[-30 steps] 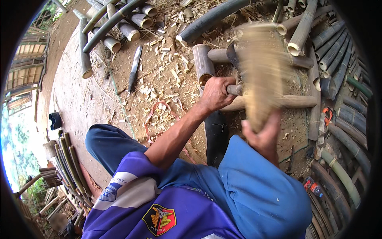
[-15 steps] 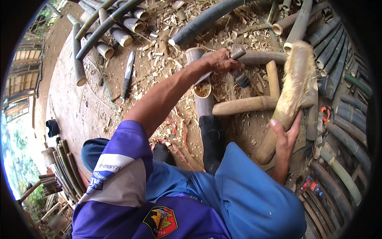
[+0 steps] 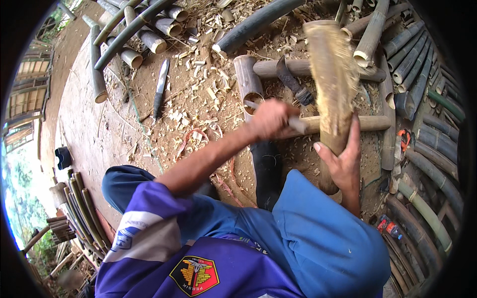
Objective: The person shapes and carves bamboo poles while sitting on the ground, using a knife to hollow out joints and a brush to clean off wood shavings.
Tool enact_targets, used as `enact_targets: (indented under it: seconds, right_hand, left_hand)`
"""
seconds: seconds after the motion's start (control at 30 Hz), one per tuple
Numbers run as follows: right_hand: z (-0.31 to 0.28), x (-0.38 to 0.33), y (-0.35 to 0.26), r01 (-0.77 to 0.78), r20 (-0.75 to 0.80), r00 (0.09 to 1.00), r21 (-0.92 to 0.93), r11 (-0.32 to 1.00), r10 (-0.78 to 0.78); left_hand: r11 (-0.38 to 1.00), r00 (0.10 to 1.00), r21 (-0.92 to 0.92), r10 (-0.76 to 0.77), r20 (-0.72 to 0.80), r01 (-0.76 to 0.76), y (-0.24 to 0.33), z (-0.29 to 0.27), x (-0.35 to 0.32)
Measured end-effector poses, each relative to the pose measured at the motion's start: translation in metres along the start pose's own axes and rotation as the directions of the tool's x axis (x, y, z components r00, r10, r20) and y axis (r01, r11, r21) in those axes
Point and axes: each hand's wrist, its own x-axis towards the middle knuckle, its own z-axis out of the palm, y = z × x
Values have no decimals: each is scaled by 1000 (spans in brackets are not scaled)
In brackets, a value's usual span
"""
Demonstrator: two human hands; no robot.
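My left hand (image 3: 272, 119) is closed round the thick, pale round handle of a chisel-like tool (image 3: 298, 124). Its metal end reaches back to a round hole in a grey bamboo piece (image 3: 246, 74), but the exact contact is unclear. My right hand (image 3: 343, 159) grips the lower part of a thick bamboo club (image 3: 330, 74); its upper side is frayed into pale fibres. The club stands nearly upright, right of my left hand. A curved dark blade with a dark handle (image 3: 302, 95) lies just beyond that hand. My dark-socked foot (image 3: 267, 174) is against the holed bamboo's near end.
Crosswise bamboo rails (image 3: 367, 123) lie behind the club. A straight knife (image 3: 160, 89) rests on the chip-strewn ground at left. Bamboo poles (image 3: 149, 42) are heaped at the far left, and more stacked bamboo (image 3: 432, 174) lines the right. A plastic bottle (image 3: 390, 228) lies near my right knee.
My left hand has come nearer with the chisel-like tool, uncovering the curved blade. The right hand has swung the bamboo club left and more upright.
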Motion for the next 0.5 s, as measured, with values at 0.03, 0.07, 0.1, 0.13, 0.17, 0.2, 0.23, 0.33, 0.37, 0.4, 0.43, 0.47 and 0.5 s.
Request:
enact_targets:
  seconds: [0.03,0.07,0.1,0.13,0.17,0.2,0.23,0.33,0.37,0.4,0.43,0.47,0.5]
  right_hand:
    - [1,-9,0,1,5,1000,7,1000,-1]
    - [1,-17,0,-26,-40,999,28,999,27]
    - [-2,-26,0,-58,-91,994,38,998,61]
    - [-3,-34,5,-72,-117,990,58,996,79]
    - [0,-42,11,-73,-118,990,58,996,79]
    - [2,-48,16,-83,-130,987,73,994,92]
    - [3,-53,19,-93,-142,984,88,992,104]
    - [5,-60,19,-132,-109,982,171,976,152]
    - [9,-61,17,-143,-108,980,213,967,168]
    - [12,-62,15,-166,-119,973,237,957,198]
    - [14,-61,11,-162,-117,974,239,957,194]
    - [16,-59,9,-157,-143,971,237,959,194]
    - [18,-57,7,-151,-168,966,235,960,194]
  left_hand:
    - [999,999,28,-39,29,38,16,11,-11]
    - [996,998,72,-57,1,57,26,28,-20]
    - [994,997,99,-44,-66,51,34,41,-23]
    - [990,996,125,-55,-65,63,32,47,-22]
    - [984,995,158,-71,-64,80,28,50,-22]
    - [984,995,158,-70,-64,80,23,52,-22]
    - [979,995,184,-80,-57,89,17,53,-22]
    - [981,995,170,-94,-27,98,22,40,-16]
    - [985,994,133,-109,-6,109,24,34,-15]
    - [987,995,126,-103,9,101,18,36,-15]
    - [986,995,130,-104,6,103,15,33,-14]
    - [985,993,130,-115,34,110,13,31,-14]
    - [985,990,130,-126,61,118,10,29,-13]
